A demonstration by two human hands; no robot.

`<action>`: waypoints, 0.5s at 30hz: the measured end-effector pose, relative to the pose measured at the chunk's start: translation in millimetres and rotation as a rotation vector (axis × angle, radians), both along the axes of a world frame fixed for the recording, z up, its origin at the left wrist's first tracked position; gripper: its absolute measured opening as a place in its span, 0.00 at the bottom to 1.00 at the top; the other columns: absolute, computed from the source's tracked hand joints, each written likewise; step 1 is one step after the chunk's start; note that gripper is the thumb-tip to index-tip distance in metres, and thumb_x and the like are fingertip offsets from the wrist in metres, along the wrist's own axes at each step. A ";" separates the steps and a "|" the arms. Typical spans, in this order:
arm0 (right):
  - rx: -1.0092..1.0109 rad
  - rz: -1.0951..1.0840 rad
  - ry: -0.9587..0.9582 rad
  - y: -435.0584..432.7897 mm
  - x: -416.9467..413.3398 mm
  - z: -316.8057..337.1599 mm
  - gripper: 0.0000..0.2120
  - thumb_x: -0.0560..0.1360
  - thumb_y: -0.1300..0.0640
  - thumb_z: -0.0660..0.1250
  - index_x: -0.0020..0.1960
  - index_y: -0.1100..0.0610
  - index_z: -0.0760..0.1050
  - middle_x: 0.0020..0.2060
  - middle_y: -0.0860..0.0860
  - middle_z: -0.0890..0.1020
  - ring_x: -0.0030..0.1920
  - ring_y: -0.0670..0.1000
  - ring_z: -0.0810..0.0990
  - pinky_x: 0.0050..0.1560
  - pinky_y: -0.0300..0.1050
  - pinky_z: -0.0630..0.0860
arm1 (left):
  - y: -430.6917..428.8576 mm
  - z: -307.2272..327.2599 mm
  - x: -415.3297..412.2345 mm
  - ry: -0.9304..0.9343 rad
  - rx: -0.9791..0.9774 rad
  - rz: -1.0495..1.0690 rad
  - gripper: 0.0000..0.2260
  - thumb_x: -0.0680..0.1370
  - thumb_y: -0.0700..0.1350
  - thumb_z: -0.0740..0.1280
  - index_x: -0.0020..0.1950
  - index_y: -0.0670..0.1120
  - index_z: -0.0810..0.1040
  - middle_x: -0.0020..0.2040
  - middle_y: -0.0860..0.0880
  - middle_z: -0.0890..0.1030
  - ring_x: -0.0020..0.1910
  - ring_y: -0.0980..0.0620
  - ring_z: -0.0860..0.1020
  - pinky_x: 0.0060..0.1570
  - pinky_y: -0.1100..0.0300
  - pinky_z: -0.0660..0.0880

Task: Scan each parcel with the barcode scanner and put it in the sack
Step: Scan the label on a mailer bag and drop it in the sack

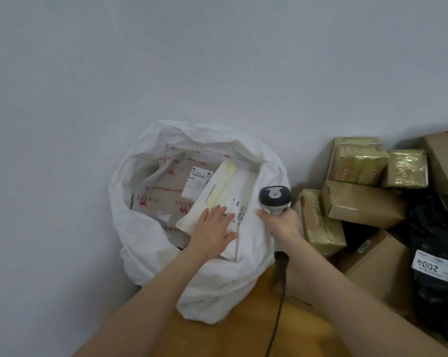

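Observation:
A big white sack (151,243) stands open against the wall. Inside lies a flat white parcel (217,194) with a barcode label, resting on a grey parcel (163,191) with red print. My left hand (212,230) lies flat on the white parcel, fingers straight and spread. My right hand (282,222) grips the handle of a grey and white barcode scanner (274,199), held at the sack's right rim with its head pointing towards the sack. The scanner's black cable (277,313) hangs down from the handle.
A pile of parcels sits to the right: cardboard boxes (359,202), yellowish taped packs (356,163) and a black bag (436,253) with a label reading 2004. The floor (243,338) below is orange-brown. A plain pale wall (217,60) fills the background.

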State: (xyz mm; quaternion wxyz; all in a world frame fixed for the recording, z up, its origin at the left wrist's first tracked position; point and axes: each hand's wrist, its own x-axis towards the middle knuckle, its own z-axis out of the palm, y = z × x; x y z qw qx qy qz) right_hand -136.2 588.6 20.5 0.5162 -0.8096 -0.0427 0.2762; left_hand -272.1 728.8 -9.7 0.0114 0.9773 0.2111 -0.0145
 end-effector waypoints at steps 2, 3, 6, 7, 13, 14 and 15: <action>-0.020 -0.034 -0.005 5.5 -7.5 -12.6 0.26 0.68 0.50 0.78 0.61 0.56 0.75 0.56 0.55 0.81 0.57 0.60 0.79 0.48 0.47 0.72 | 2.2 -2.5 -7.3 -0.051 -0.025 -0.007 0.24 0.82 0.56 0.55 0.76 0.49 0.61 0.78 0.47 0.58 0.78 0.50 0.52 0.75 0.55 0.43; -0.017 -0.051 0.003 8.3 -8.6 -15.9 0.25 0.68 0.52 0.77 0.62 0.56 0.75 0.57 0.55 0.81 0.58 0.60 0.78 0.49 0.48 0.72 | 4.6 -2.4 -11.4 -0.080 -0.050 -0.007 0.24 0.82 0.56 0.55 0.76 0.48 0.62 0.77 0.48 0.60 0.78 0.50 0.52 0.75 0.57 0.43; -0.003 -0.067 0.034 17.1 -8.4 -13.3 0.22 0.69 0.57 0.75 0.61 0.57 0.74 0.56 0.57 0.80 0.56 0.60 0.78 0.50 0.48 0.72 | 9.5 2.9 -26.5 -0.105 -0.147 0.004 0.26 0.80 0.58 0.60 0.75 0.48 0.64 0.77 0.50 0.61 0.78 0.53 0.52 0.75 0.59 0.42; 0.036 -0.071 0.042 20.1 -8.2 -6.0 0.21 0.69 0.58 0.75 0.60 0.58 0.74 0.55 0.57 0.80 0.55 0.60 0.78 0.50 0.47 0.72 | 9.2 6.5 -31.4 -0.090 -0.167 0.002 0.29 0.78 0.61 0.61 0.75 0.49 0.64 0.77 0.51 0.60 0.78 0.53 0.52 0.75 0.57 0.41; 0.381 -0.098 -0.008 36.7 -2.0 95.7 0.14 0.66 0.59 0.76 0.47 0.54 0.73 0.43 0.51 0.80 0.48 0.55 0.79 0.53 0.52 0.78 | 8.5 63.9 -57.6 -0.357 -0.550 0.186 0.54 0.59 0.81 0.56 0.76 0.48 0.63 0.74 0.54 0.61 0.74 0.56 0.56 0.74 0.56 0.52; 0.403 -0.088 -0.027 37.0 -2.9 106.6 0.14 0.67 0.59 0.76 0.46 0.53 0.72 0.42 0.51 0.79 0.48 0.56 0.80 0.54 0.52 0.78 | 10.3 71.9 -63.3 -0.403 -0.593 0.201 0.54 0.58 0.82 0.55 0.75 0.50 0.65 0.72 0.56 0.63 0.72 0.58 0.58 0.72 0.57 0.54; 0.407 -0.079 -0.036 36.0 -4.6 113.0 0.15 0.67 0.59 0.75 0.48 0.54 0.72 0.44 0.52 0.79 0.50 0.57 0.80 0.55 0.53 0.78 | 11.8 77.5 -68.8 -0.403 -0.625 0.202 0.51 0.59 0.82 0.55 0.73 0.53 0.66 0.70 0.58 0.64 0.71 0.59 0.59 0.71 0.58 0.56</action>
